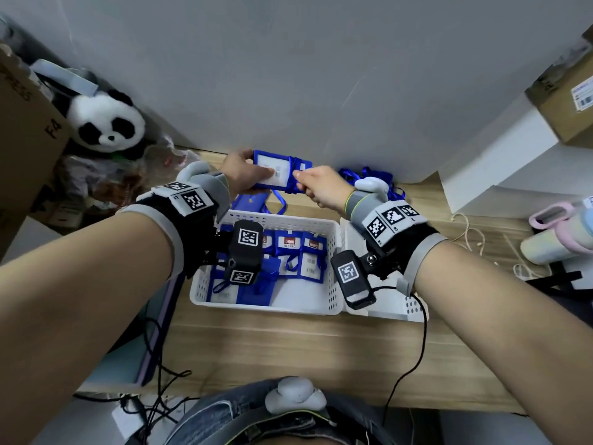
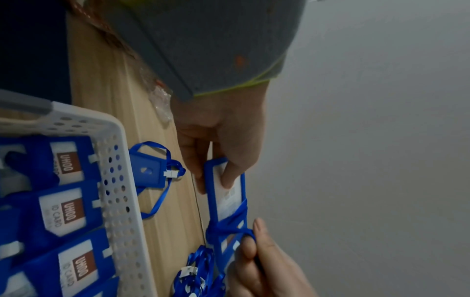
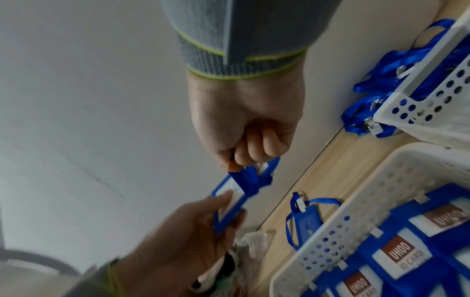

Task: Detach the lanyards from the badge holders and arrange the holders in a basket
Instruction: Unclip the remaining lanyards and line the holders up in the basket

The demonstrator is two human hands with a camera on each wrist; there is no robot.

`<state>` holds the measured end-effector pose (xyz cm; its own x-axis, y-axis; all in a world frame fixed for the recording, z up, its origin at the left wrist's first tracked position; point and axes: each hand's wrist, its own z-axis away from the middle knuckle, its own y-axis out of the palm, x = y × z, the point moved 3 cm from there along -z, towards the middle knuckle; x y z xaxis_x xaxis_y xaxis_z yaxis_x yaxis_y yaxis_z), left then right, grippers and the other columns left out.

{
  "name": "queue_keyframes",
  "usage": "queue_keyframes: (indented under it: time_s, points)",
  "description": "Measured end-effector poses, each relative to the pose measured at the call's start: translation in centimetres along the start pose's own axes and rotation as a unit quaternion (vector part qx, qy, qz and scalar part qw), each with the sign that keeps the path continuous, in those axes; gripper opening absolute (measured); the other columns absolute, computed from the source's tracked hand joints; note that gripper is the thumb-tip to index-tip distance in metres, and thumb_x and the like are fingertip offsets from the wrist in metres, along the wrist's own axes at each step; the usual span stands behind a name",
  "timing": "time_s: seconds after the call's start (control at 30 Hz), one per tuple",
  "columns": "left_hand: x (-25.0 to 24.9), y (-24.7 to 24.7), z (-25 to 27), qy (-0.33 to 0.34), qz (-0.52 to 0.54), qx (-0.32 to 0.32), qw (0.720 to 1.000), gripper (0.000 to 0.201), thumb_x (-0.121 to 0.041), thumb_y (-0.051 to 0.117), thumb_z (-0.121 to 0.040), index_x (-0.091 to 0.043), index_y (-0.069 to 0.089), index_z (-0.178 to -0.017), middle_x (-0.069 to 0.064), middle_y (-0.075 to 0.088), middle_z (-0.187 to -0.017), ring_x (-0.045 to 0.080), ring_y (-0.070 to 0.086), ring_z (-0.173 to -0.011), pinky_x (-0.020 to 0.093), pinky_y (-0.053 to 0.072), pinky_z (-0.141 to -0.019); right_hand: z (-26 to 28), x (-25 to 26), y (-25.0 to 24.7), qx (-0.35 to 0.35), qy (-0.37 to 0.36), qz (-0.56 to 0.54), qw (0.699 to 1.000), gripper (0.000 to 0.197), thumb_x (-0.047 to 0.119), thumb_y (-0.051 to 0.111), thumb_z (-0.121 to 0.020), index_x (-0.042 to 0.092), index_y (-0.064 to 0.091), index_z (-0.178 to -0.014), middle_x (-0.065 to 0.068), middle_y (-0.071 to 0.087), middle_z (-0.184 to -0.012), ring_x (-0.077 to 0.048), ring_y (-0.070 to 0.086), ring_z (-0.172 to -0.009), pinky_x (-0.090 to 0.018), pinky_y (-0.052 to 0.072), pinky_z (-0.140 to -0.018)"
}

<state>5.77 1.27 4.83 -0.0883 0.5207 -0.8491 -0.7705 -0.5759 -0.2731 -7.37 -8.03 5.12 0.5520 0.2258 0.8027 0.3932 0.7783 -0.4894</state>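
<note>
Wooden desk (image 1: pixel 288 342), perforated white basket (image 1: pixel 333 268), blue rectangular holders (image 1: pixel 290 248).

Plush panda (image 1: pixel 107 123) beside cardboard box (image 1: pixel 22 130) (left); pastel bottle (image 1: pixel 558 236) right.

Both forearms extend forward, raised above the desk, each wrist strapped with a marker-tagged band. Left hand (image 1: pixel 243 171) is held with thumb laid flat on top and fingers curled beneath, gripping. Right hand (image 1: pixel 321 184) is closed in a tight fist, thumb and forefinger pinching. The two hands are close together, nearly touching.
</note>
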Motion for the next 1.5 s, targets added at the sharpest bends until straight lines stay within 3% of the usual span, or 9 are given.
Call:
queue_keyframes:
  time_s: [0.07,0.17,0.33,0.53,0.7,0.97,1.17,1.27,1.5]
  points:
    - [0.0,-0.1,0.4,-0.017,-0.014,0.025,0.999,0.045,-0.005,0.068,-0.082,-0.007,0.051,-0.123,0.012,0.06,-0.11,0.023,0.062,-0.086,0.03,0.058,-0.062,-0.3,-0.1,-0.7,-0.033,-0.007,-0.038,0.999,0.038,0.025,0.045,-0.098,0.015,0.045,-0.061,0.003,0.037,-0.053,-0.002,0.026,-0.032,-0.012,0.021,-0.035]
    - [0.0,0.1,1.3,-0.012,-0.092,0.08,0.992,0.021,-0.001,0.068,-0.081,-0.007,0.054,-0.095,0.013,0.059,-0.1,0.018,0.061,-0.072,0.024,0.055,-0.052,-0.6,-0.2,-1.0,-0.066,-0.003,-0.104,0.992,0.034,0.021,0.047,-0.097,0.014,0.046,-0.063,0.0,0.038,-0.057,-0.009,0.031,-0.042,-0.016,0.023,-0.036]
    - [0.5,1.8,2.3,-0.011,-0.084,0.158,0.984,0.066,0.006,0.068,-0.077,-0.014,0.041,-0.134,0.011,0.059,-0.114,0.025,0.062,-0.095,0.038,0.055,-0.077,-1.0,-0.5,-0.4,-0.081,0.009,-0.109,0.991,0.022,0.022,0.053,-0.094,0.013,0.054,-0.074,-0.002,0.05,-0.065,-0.01,0.045,-0.052,-0.015,0.037,-0.039]
    - [0.9,2.6,2.6,-0.008,-0.058,0.151,0.987,0.067,0.003,0.069,-0.076,-0.017,0.042,-0.134,0.011,0.062,-0.116,0.028,0.063,-0.101,0.045,0.053,-0.089,-1.2,-1.2,0.5,-0.119,0.016,-0.142,0.983,0.022,0.014,0.065,-0.086,-0.001,0.066,-0.102,-0.008,0.063,-0.085,-0.013,0.058,-0.075,-0.015,0.053,-0.055]
    - [1.3,2.7,2.6,-0.022,-0.033,0.146,0.988,0.065,0.002,0.069,-0.076,-0.014,0.044,-0.133,0.013,0.064,-0.114,0.028,0.065,-0.099,0.043,0.053,-0.089,-0.9,-1.4,0.9,-0.152,-0.027,-0.001,0.988,0.033,0.018,0.076,-0.076,0.01,0.069,-0.108,0.001,0.069,-0.096,-0.011,0.062,-0.085,-0.023,0.051,-0.08]
    - [1.1,2.5,3.0,-0.02,-0.04,0.173,0.984,0.066,0.004,0.067,-0.077,-0.017,0.041,-0.134,0.012,0.063,-0.113,0.03,0.064,-0.1,0.047,0.053,-0.089,-1.1,-1.5,0.1,-0.175,-0.019,-0.04,0.984,0.013,0.013,0.071,-0.081,0.007,0.069,-0.092,-0.003,0.065,-0.08,-0.013,0.058,-0.055,-0.013,0.048,-0.046]
    - [0.7,2.8,3.1,-0.001,-0.024,0.177,0.984,0.068,0.005,0.067,-0.076,-0.016,0.041,-0.135,0.012,0.063,-0.114,0.029,0.064,-0.099,0.046,0.054,-0.086,-1.1,-1.2,-0.4,-0.214,-0.044,-0.024,0.976,0.02,0.015,0.075,-0.076,0.022,0.058,-0.067,0.004,0.062,-0.069,-0.013,0.057,-0.063,-0.024,0.049,-0.059]
    - [0.6,2.9,3.1,-0.003,0.0,0.173,0.985,0.063,0.006,0.066,-0.078,-0.015,0.043,-0.133,0.009,0.063,-0.109,0.025,0.064,-0.093,0.038,0.057,-0.076,-0.6,-0.9,-0.4,-0.214,-0.063,-0.009,0.975,0.004,0.018,0.07,-0.081,0.014,0.073,-0.082,-0.001,0.072,-0.084,-0.009,0.059,-0.071,-0.015,0.046,-0.062]
    - [0.3,2.9,2.9,0.021,0.002,0.146,0.989,0.052,0.005,0.071,-0.074,-0.014,0.052,-0.12,0.008,0.065,-0.106,0.023,0.066,-0.09,0.031,0.057,-0.073,0.2,-0.4,0.8,-0.147,-0.095,0.126,0.976,0.033,0.023,0.067,-0.081,0.018,0.068,-0.114,-0.003,0.065,-0.115,-0.019,0.061,-0.101,-0.028,0.048,-0.086]
